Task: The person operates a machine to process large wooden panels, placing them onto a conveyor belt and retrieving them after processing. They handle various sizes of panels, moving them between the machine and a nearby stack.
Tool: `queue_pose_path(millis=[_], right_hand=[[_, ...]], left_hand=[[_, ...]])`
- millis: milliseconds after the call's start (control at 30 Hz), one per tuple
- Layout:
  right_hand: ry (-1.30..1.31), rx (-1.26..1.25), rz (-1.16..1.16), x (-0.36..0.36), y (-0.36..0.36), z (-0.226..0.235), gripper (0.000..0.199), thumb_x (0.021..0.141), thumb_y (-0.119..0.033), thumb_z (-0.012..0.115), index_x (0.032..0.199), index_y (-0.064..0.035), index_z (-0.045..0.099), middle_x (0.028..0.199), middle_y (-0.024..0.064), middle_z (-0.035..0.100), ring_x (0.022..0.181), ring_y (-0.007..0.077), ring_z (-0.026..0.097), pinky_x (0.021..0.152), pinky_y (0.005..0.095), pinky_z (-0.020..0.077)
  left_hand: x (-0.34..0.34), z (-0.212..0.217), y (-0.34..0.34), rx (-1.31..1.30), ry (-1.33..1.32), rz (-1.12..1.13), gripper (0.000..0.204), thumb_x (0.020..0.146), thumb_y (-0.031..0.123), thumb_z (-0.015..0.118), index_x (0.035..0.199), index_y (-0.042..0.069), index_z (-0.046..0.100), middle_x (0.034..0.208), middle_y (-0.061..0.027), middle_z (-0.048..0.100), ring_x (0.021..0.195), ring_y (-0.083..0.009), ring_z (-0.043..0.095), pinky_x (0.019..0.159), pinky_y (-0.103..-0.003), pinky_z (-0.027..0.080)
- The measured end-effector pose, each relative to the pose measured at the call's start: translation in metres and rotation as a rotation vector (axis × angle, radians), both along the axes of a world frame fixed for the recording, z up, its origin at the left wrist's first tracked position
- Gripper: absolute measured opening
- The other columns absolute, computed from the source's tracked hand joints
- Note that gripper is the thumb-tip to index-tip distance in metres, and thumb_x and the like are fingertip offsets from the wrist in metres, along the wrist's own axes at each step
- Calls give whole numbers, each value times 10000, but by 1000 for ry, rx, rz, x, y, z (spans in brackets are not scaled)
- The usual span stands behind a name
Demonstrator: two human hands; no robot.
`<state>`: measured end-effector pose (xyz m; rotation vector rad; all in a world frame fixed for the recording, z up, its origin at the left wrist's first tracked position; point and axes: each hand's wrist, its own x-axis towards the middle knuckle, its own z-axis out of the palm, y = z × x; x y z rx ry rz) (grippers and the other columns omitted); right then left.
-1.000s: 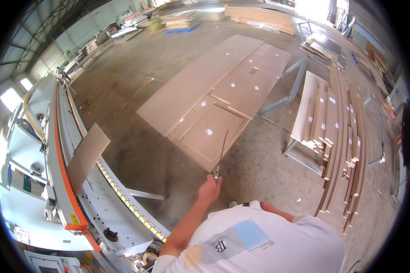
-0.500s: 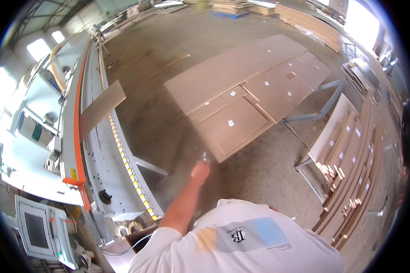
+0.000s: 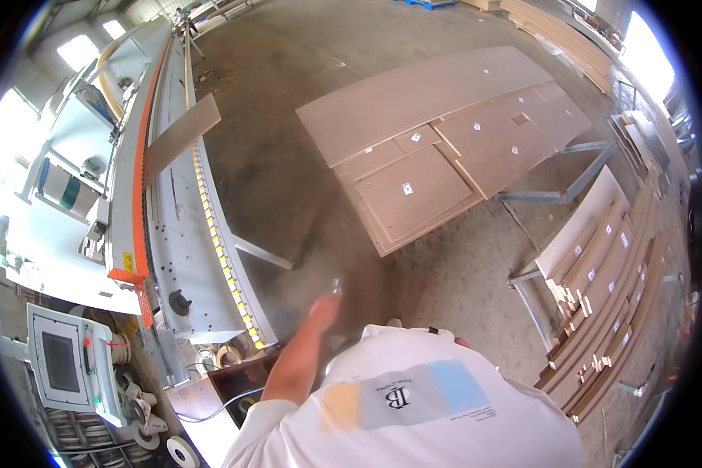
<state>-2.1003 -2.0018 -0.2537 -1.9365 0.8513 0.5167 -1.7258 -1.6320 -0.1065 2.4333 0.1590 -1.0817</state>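
My left hand (image 3: 325,309) is stretched forward over the floor, at the end of my bare left forearm (image 3: 295,363). Its fingers look closed around a small shiny, silvery thing (image 3: 336,286), too blurred to name. Ahead and to the right of that hand lies a wide stack of brown panels (image 3: 413,101) with white labels, its nearest corner a short way off and untouched. A sliver of skin shows beside my white shirt on the right; my right hand itself is hidden behind my body.
Along the left runs a long machine (image 3: 136,234) with an orange edge and a yellow-dotted rail, a brown board (image 3: 183,139) lying across it. A control screen (image 3: 59,359) stands at lower left. Brown strips (image 3: 600,281) are stacked on a metal frame at right. Another person (image 3: 182,19) is far off.
My left hand has swung slightly left and nearer my body, with the shiny thing still in it. The view has shifted, so the panel stack sits higher and farther right.
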Motion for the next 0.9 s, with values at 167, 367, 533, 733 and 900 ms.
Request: queue_pose_path(millis=[167,367,533,733,900], right_hand=[[-8,-111,261,32,-4,3,286,948,-297,601,1065,-92,761,1077,189,736,1016,340,700,870,437,537],[-54,-13,154,79,12,48,291,953,-328,613,1059,-109,773,1037,138,754,966,286,703,847,418,537],[-105,287,-146,70,19,38,317,935,-341,662,1048,-68,776,997,97,766,933,210,699,834,384,537],[-69,111,-161,30,19,43,282,923,-268,665,1060,-46,771,985,116,765,926,218,701,844,384,541],[28,-11,-52,-26,3,5,358,921,-316,564,1047,-43,759,940,181,755,901,299,717,805,429,540]], left_hand=[[-39,37,-14,-86,-79,-205,544,1025,528,461,1153,36,655,1037,-210,714,1008,-411,672,859,-523,503],[-42,59,-57,-132,-72,-233,517,1013,555,488,1082,64,636,909,-160,700,841,-339,669,734,-476,496],[-44,97,-104,-174,-110,-369,560,1017,590,455,1084,61,626,1018,-184,711,977,-390,674,832,-502,505],[-35,88,-118,-167,-340,-420,544,1015,574,463,1023,59,636,972,-192,713,954,-374,689,809,-506,513],[32,58,-73,-191,31,113,550,993,532,490,1018,24,698,933,-221,733,939,-367,722,790,-515,532]])
